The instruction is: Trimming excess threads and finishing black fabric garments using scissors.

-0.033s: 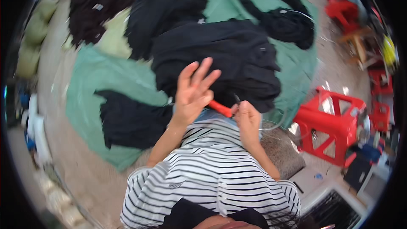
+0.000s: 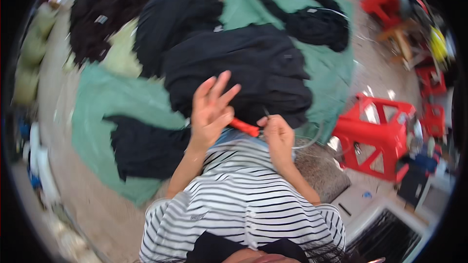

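In front of my lap, my left hand [image 2: 209, 112] has its thumb and forefinger drawn together while the other fingers fan upward. A narrow red piece [image 2: 243, 127], like a tool handle, runs from beside that thumb toward my right hand; whether the left fingers grip it I cannot make out. My right hand [image 2: 279, 134] is closed, with a thin dark piece [image 2: 265, 111] poking up from its fingertips. Just beyond both hands lies a large folded heap of black fabric [image 2: 239, 68]. A smaller black cloth [image 2: 146, 148] lies to the left.
Green sheeting [image 2: 102, 92] is spread on the floor under more dark piles, one [image 2: 180, 17] farther back and a tied black bundle [image 2: 319, 29] at far right. Red plastic stool [image 2: 373, 134] stands at my right. A white-framed box [image 2: 385, 236] sits at lower right.
The whole view has shifted slightly, so the fabric and hands appear a little farther left. My hands keep nearly the same pose around the red piece.
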`<state>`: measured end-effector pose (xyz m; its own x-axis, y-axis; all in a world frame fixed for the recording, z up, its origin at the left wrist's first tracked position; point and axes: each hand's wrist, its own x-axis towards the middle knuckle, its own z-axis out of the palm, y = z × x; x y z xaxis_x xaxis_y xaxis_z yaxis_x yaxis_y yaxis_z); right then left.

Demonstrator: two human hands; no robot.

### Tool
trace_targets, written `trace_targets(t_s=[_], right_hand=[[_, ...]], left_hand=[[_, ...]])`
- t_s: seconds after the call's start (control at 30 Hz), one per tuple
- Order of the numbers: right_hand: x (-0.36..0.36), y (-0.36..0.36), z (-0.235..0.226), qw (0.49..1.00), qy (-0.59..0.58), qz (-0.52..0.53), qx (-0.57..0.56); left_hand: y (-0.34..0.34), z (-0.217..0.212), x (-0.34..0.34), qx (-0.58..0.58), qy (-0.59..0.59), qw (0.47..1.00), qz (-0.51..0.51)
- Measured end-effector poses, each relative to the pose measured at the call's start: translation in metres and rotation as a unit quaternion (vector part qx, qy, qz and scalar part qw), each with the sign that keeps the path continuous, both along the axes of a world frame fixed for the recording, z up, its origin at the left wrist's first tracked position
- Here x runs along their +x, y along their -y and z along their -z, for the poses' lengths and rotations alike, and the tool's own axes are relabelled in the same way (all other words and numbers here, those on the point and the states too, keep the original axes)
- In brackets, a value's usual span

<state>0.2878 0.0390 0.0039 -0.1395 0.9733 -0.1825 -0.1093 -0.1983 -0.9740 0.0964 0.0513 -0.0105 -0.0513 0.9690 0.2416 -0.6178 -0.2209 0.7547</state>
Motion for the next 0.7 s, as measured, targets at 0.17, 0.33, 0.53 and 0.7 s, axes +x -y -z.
trace_targets(t_s=[0.17,0.33,0.53,0.7], right_hand=[[0.062,-0.043,-0.009,0.917,0.29,0.214,0.171],[0.223,-0.063,-0.016,0.639,0.554,0.475,0.244],[0.408,-0.067,0.007,0.495,0.746,0.434,0.102],[0.506,-0.055,0.002,0.424,0.854,0.301,0.026]], left_hand=[[0.004,0.005,-0.003,-0.039,-0.149,0.986,-0.061],[-0.002,-0.001,-0.009,-0.063,-0.195,0.979,-0.005],[-0.008,-0.021,-0.007,-0.047,-0.17,0.984,-0.006],[-0.005,-0.03,-0.012,-0.048,-0.068,0.996,-0.008]])
